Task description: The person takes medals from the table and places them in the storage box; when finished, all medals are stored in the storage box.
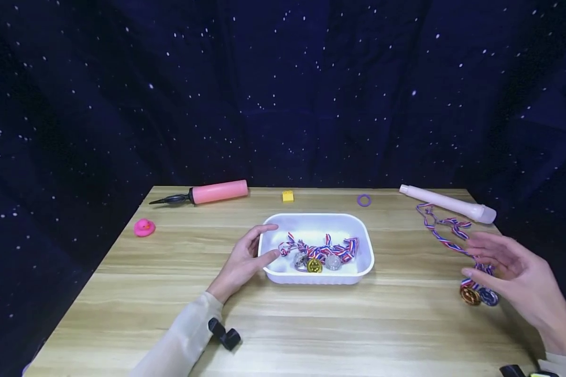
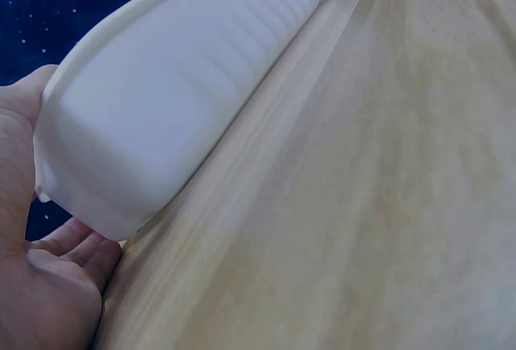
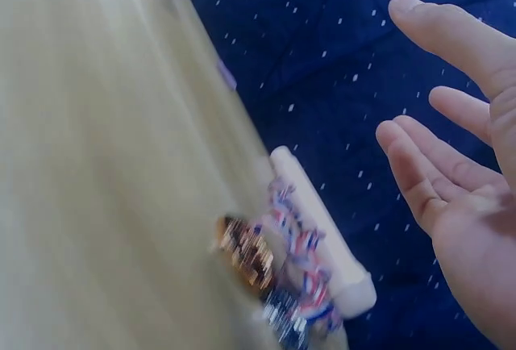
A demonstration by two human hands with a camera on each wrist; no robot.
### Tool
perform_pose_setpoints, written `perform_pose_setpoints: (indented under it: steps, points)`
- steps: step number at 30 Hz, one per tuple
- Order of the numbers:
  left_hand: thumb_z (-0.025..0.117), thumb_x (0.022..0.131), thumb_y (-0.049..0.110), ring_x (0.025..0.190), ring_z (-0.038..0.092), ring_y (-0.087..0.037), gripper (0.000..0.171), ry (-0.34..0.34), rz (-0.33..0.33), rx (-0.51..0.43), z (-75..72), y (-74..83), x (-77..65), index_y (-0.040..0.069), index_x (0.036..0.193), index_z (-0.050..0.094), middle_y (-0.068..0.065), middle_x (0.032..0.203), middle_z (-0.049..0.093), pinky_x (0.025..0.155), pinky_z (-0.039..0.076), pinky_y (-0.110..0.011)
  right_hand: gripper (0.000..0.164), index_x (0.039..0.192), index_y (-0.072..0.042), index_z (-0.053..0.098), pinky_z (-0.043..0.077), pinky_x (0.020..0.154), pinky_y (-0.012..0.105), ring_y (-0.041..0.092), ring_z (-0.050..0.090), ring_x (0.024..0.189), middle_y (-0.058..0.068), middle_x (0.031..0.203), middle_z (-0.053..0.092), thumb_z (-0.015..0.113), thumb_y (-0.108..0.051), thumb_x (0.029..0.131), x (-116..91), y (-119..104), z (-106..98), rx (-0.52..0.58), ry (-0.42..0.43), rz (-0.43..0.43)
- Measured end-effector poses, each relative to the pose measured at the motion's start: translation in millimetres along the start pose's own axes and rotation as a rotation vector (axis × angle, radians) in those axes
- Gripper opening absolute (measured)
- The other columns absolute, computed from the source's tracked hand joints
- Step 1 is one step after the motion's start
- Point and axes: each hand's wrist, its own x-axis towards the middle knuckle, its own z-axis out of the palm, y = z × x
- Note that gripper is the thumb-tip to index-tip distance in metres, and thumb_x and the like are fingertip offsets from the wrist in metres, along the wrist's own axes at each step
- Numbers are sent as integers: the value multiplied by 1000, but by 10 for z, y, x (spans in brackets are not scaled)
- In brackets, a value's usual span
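Note:
My left hand (image 1: 242,259) holds the left end of a white plastic tray (image 1: 318,279), its thumb over the rim and its fingers along the outer wall. Inside lie a gold medal (image 1: 314,265), a silver medal (image 1: 333,262) and another silvery medal (image 1: 300,260), with bunched red, white and blue ribbons (image 1: 346,250). At the right, my right hand (image 1: 523,277) hovers with fingers spread and nothing in its grasp. Near it on the table are a bronze medal (image 1: 470,295) and a dark silver medal (image 1: 488,297) on striped ribbons (image 1: 445,242), partly hidden by the hand.
Along the back of the table (image 1: 170,293) lie a pink hand pump (image 1: 219,192), a yellow block (image 1: 287,196), a purple ring (image 1: 364,195) and a pale tube (image 1: 445,202). A pink rubber duck (image 1: 144,228) sits at the left. Behind hangs a starry dark curtain (image 1: 283,104).

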Motion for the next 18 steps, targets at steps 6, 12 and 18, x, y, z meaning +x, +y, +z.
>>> perform_pose_setpoints:
  steps: [6,12,18]
  points:
    - [82,98,4,156,49,-33,60,7,-12,-1,-12,22,-15,16,154,62,-12,166,53,135,33,-48,74,146,11,62,57,95,10,3,76,106,-6,122,81,82,31,78,-204,171,-27,-114,-36,4]
    - [82,98,3,156,50,-35,62,1,-9,-9,-7,16,-2,15,155,61,-13,167,53,134,36,-49,71,143,12,62,57,94,11,6,75,105,-3,124,79,82,30,77,-324,344,-66,-147,-109,-5]
    - [82,98,4,153,53,-36,63,-4,-7,-3,-8,18,-4,15,156,61,-13,166,54,133,38,-50,69,143,12,62,56,93,10,4,74,105,-3,125,78,85,26,79,-364,403,-76,-189,-157,12]
